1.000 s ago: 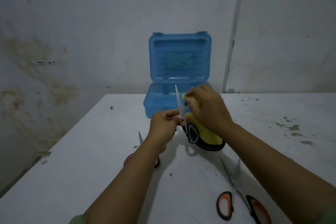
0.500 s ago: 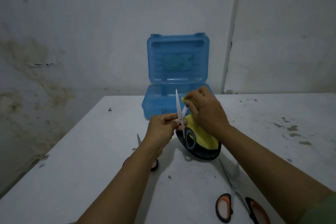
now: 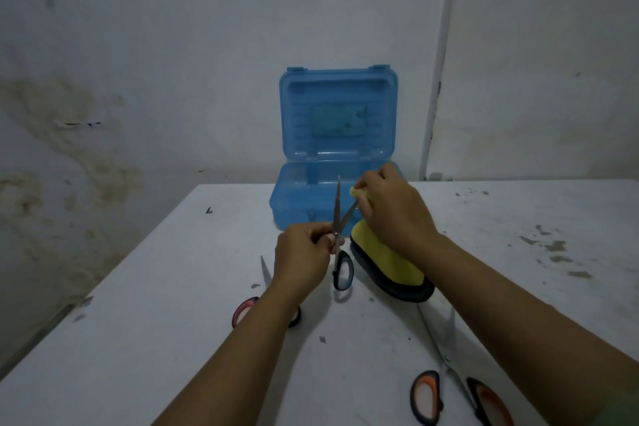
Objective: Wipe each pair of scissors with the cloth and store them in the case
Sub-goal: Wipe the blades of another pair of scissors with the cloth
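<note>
Nearest, at the lower right of the white worktop (image 3: 145, 339): orange-handled scissors (image 3: 453, 387), lying flat, blades apart, tips pointing away. Nothing touching them.

Left of centre: red-handled scissors (image 3: 256, 301), flat on the worktop, partly hidden under the left forearm. One blade tip shows just left of the wrist.

Mid-frame: left hand (image 3: 302, 258) holds the black-handled scissors (image 3: 340, 245) up off the worktop, tips up, blades spread in a narrow V. Left fingers (image 3: 320, 235) curled and pinching at the pivot; one handle loop hangs free below the hand.

Right hand (image 3: 394, 214) sits just right of it, fingers curled, pinching the yellow cloth (image 3: 383, 259) around the right-hand blade near its tip. A bit of cloth pokes out at the thumb. The rest of the cloth drapes down below the palm, its dark edge resting on the worktop. The left-hand blade stands bare and near vertical, clear of the cloth.

Behind the hands: blue plastic case (image 3: 337, 135) at the far edge of the worktop, lid upright against the wall. Cannot tell what is in the base; the hands block part of it.

Worktop has scattered specks and stains, heavier to the right.
</note>
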